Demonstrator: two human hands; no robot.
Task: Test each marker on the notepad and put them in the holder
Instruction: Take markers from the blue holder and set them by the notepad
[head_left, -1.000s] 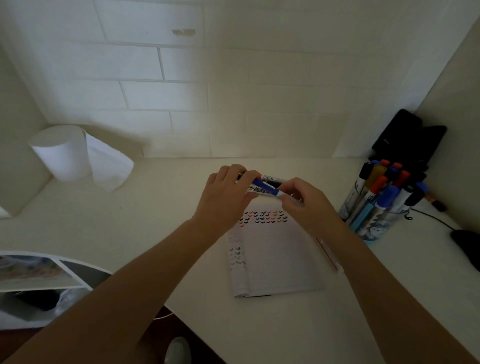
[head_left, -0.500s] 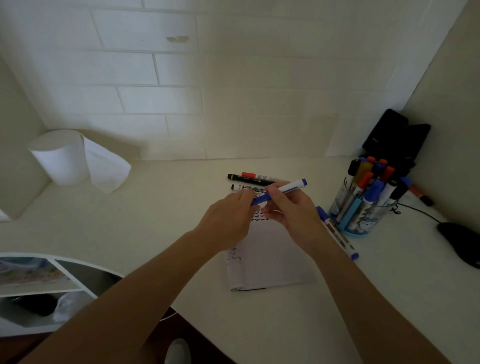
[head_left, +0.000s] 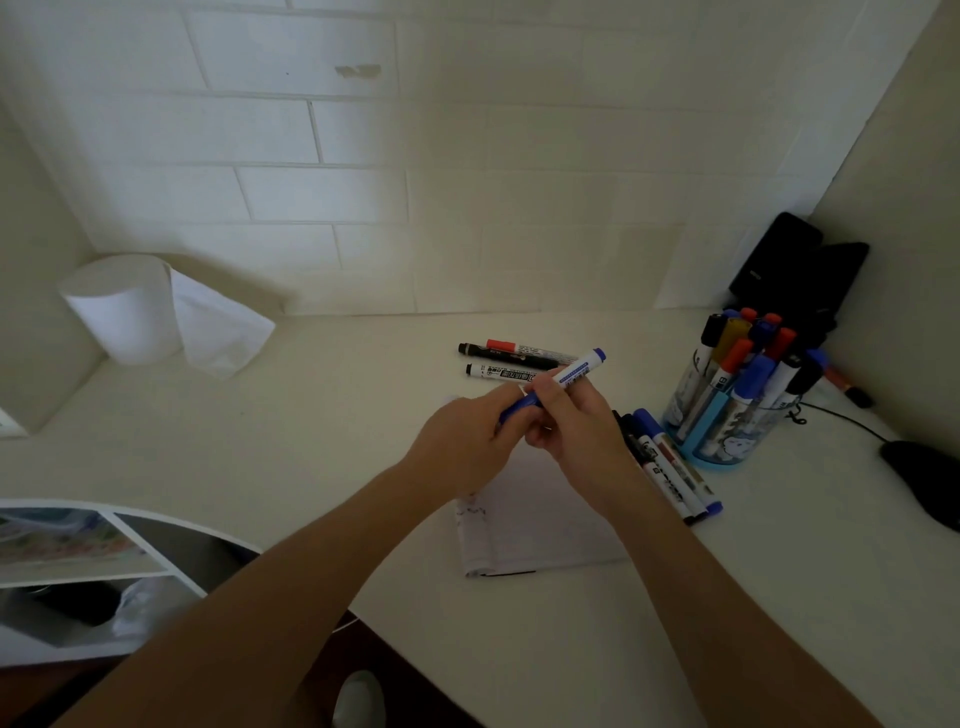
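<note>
While raised over the notepad (head_left: 540, 525), gripping one blue marker (head_left: 574, 370) from both sides: left hand (head_left: 467, 441) curled round the blue cap end, right hand (head_left: 579, 423) pinching the white barrel between thumb and fingers, far tip tilted up and to the right, clear of the worktop (head_left: 311, 441). Cap seated or loosened: cannot tell. Directly beneath, notepad lying flat, small ink marks along its left edge. Just beyond the hands, loose markers (head_left: 498, 354) lying side by side near the wall. Just right of the right wrist, another bunch (head_left: 670, 470) lying together beside the holder (head_left: 727, 449). Holder packed with upright markers, near the right wall. Farther out, paper roll (head_left: 122, 312) in the far left corner, mouse (head_left: 924, 473) at the right edge.
</note>
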